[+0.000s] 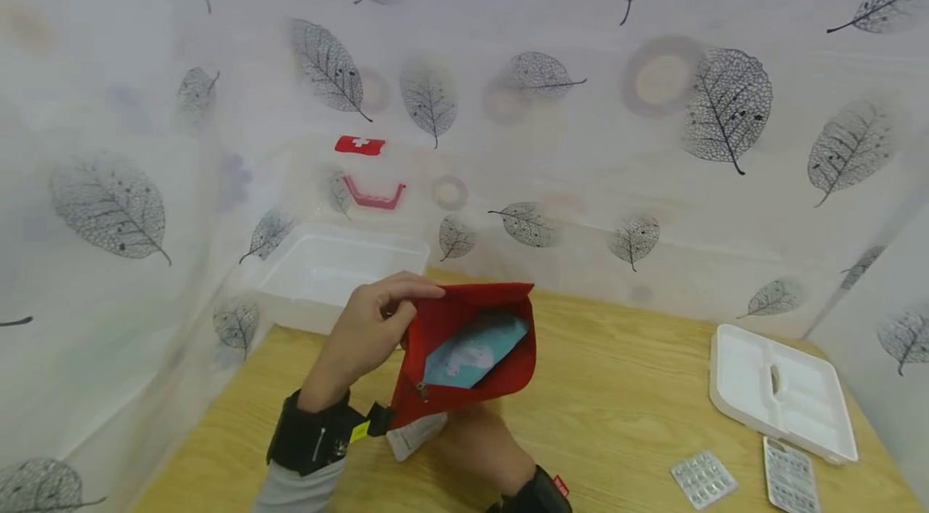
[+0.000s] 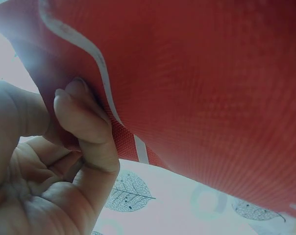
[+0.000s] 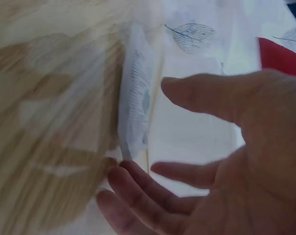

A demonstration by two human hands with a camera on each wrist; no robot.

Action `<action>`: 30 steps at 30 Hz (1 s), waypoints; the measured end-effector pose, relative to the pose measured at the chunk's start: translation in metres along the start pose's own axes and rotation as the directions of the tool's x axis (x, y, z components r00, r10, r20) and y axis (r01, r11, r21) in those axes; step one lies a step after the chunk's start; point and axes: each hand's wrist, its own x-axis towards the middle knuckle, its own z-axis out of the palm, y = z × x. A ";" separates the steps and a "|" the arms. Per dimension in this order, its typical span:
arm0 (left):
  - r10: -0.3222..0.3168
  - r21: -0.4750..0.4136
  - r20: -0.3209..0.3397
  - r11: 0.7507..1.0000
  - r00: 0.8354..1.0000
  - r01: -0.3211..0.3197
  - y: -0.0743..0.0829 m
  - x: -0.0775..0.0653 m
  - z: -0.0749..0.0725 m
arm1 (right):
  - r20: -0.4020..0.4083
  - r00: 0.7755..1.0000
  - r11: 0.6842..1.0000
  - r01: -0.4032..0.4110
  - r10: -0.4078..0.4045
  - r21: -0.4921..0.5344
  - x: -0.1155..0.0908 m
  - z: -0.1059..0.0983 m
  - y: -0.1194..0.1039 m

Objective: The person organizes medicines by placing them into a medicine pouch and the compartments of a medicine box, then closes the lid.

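Observation:
The left hand point(image 1: 361, 339) grips one end of a red zip pouch point(image 1: 521, 372), holding it up over the table with its mouth spread. Inside the pouch lies a light-blue packet point(image 1: 475, 353) with a white figure printed on it. In the left wrist view, curled fingers point(image 2: 84, 117) press the red fabric near a pale seam strip. Below the pouch and partly hidden by it is the right hand point(image 1: 482, 448). Its thumb and fingers are spread apart in the right wrist view, fingertips right at the end of a white printed packet point(image 3: 135, 98) on the wooden table.
A white plastic box point(image 1: 341, 263) stands at the back left, with a red handle point(image 1: 375, 194) and a red white-cross label point(image 1: 360, 145) behind it. To the right are a white divided tray point(image 1: 740, 368) and two blister packs, one silvery point(image 1: 704, 479). Leaf-patterned sheeting encloses the table.

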 end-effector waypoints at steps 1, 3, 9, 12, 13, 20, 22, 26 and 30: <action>0.000 -0.001 0.004 1.000 1.000 0.000 0.001 0.000 0.000 | -0.023 0.999 0.999 -0.037 0.038 0.015 0.003 0.004 -0.002; 0.005 0.004 0.007 1.000 1.000 -0.006 0.001 -0.001 0.001 | -0.073 0.992 0.994 -0.097 0.101 0.057 0.006 0.012 -0.006; 0.019 0.015 0.012 1.000 1.000 -0.019 0.003 -0.001 0.000 | -0.149 0.964 0.967 -0.196 0.220 0.161 0.008 0.022 -0.016; 0.014 0.016 0.009 1.000 1.000 -0.014 0.003 -0.001 0.000 | -0.133 0.967 0.972 -0.201 0.217 0.125 0.008 0.021 -0.019; 0.011 0.020 0.006 1.000 1.000 -0.011 0.003 -0.002 0.000 | -0.126 0.969 0.973 -0.200 0.214 0.114 0.008 0.021 -0.019; 0.000 0.026 -0.009 1.000 1.000 0.000 0.001 -0.002 -0.002 | -0.071 0.979 0.972 -0.177 0.190 0.154 0.009 0.017 -0.015; 0.001 0.022 -0.012 1.000 1.000 -0.001 0.001 -0.002 -0.003 | -0.050 0.984 0.959 -0.157 0.173 0.237 0.007 0.012 -0.011; 0.002 0.012 -0.012 1.000 1.000 -0.002 0.001 -0.002 -0.005 | 0.024 0.992 0.921 -0.122 0.122 0.369 0.005 -0.006 -0.008; -0.008 0.010 -0.009 1.000 1.000 0.008 0.002 -0.003 -0.006 | 0.192 0.981 0.993 -0.056 0.036 0.100 0.002 -0.030 -0.017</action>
